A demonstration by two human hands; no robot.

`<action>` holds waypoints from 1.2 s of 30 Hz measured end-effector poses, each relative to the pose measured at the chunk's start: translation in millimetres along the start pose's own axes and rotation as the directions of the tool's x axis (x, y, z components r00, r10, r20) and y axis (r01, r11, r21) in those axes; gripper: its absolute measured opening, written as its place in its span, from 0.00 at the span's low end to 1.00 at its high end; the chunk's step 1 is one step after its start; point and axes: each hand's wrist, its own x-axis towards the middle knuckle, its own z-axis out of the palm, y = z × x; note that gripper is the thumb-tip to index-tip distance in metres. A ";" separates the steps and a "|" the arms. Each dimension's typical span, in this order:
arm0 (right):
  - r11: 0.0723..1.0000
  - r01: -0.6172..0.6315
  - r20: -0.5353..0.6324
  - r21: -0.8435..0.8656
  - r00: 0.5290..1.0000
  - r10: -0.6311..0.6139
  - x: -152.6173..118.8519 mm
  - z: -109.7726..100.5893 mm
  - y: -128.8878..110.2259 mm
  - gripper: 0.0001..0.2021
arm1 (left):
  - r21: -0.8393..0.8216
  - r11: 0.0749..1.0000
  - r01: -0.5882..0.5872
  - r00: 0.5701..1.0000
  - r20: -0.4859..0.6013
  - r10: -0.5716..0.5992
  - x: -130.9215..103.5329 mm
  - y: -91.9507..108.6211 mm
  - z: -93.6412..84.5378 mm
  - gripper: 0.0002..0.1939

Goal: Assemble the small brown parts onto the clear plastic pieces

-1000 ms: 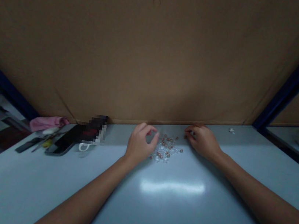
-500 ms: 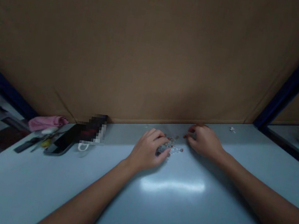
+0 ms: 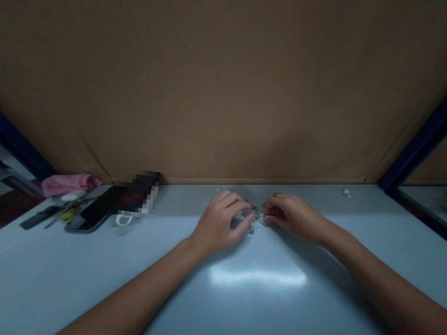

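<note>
1. Pieces point(image 3: 251, 231), small and clear with brownish parts, lie heaped on your desk point(image 3: 252, 321) between your two hands.
2. Your left hand point(image 3: 222, 220) curves around the heap's left side, fingers bent toward the thumb; whether they grip a piece you cannot tell.
3. Your right hand point(image 3: 289, 215) is at the heap's right edge, fingers curled near the thumb; their hold, too, is unclear.
4. Pink cloth point(image 3: 69, 184) lies well apart, at your left.

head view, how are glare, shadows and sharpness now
Head view: dim, glare streak on the tabletop; head view: soft shadow on the brown panel; head view: small pieces between left hand and right hand blurry, hard to tell apart.
</note>
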 end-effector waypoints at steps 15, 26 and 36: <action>0.980 0.124 -0.275 0.153 0.958 -0.079 3.6 6.6 -25.3 0.10 | 0.003 0.990 -0.141 0.979 -0.146 0.140 1.0 -3.1 1.8 0.10; 0.997 0.059 -0.300 -0.048 0.951 -0.071 -0.1 -1.4 -3.9 0.05 | 0.005 0.854 0.521 0.788 -0.388 -0.478 1.6 -37.1 -8.8 0.09; 0.983 0.019 -0.256 -0.180 0.964 -0.065 0.2 -1.4 -0.5 0.10 | 0.103 0.694 0.712 0.699 -0.189 -0.690 -7.2 -65.8 -9.9 0.10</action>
